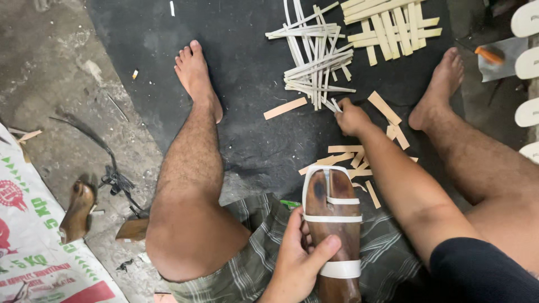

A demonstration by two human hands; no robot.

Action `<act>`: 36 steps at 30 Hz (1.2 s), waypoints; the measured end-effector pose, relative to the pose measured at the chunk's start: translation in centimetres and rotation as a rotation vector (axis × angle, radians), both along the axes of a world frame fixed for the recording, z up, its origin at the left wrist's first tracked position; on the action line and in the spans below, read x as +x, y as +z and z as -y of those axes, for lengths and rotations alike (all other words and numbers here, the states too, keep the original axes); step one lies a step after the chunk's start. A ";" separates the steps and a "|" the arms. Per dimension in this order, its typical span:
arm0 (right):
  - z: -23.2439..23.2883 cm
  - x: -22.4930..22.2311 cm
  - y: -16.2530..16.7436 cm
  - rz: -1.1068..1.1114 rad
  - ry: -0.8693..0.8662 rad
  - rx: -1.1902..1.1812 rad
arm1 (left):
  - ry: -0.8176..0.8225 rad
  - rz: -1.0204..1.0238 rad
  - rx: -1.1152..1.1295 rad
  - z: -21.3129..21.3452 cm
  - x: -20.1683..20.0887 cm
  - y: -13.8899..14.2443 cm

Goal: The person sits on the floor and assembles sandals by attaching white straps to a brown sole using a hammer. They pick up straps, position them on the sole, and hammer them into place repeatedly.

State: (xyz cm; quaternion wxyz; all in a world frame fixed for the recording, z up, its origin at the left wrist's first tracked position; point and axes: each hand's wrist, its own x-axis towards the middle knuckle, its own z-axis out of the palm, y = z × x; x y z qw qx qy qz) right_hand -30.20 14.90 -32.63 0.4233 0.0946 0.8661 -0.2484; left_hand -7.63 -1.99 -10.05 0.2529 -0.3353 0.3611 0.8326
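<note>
Head view: wooden shoe form rests on the lap, gripped by the left hand, already bound with three white bands (more seem needed). Beyond the form, the right hand pinches a strip from the strip pile on the mat.

Dark brown glossy shoe form with white bands, pale tan strips on a black mat, grey-green plaid shorts, perhaps a green lighter
</note>
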 end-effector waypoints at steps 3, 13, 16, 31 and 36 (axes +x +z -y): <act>0.1 1.8 0.3 -0.451 -0.028 0.060 | -0.017 0.013 -0.005 -0.2 0.3 -0.2; -1.8 3.6 -1.2 -0.291 0.049 0.045 | -0.027 0.020 -0.019 -0.6 -0.3 -0.3; -2.2 4.3 -1.5 -0.340 0.050 0.024 | -0.030 0.050 -0.015 -0.6 -0.3 -0.3; -2.8 4.1 -0.5 -0.223 -0.043 -0.017 | -0.049 -0.072 -0.039 0.8 -0.1 1.0; -5.1 -1.3 5.1 -0.529 0.275 0.005 | -0.091 -0.141 0.052 0.9 2.9 2.8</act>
